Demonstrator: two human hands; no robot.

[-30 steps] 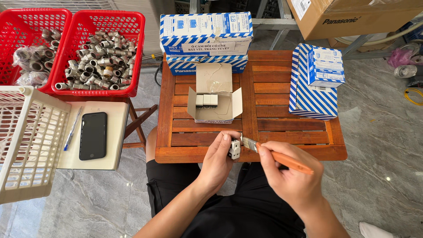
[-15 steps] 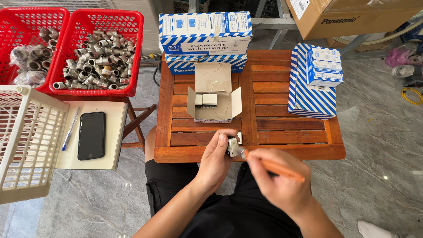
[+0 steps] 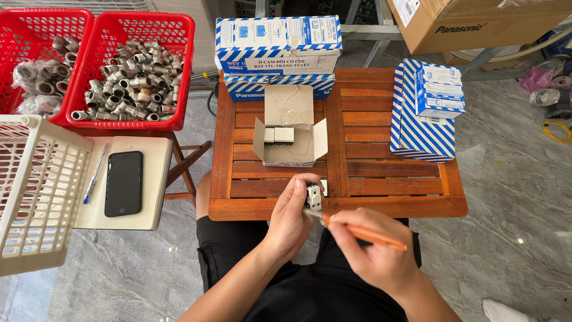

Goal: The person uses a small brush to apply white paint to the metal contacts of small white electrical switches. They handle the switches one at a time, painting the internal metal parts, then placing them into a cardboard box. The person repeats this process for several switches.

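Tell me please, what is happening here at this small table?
A seated person works at the near edge of a wooden table. The left hand holds a small white socket part, and the right hand puts the tip of an orange screwdriver to it. An open carton with a few similar parts lies further back, among blue-and-white boxes. To the left are red baskets of metal fittings and a phone.
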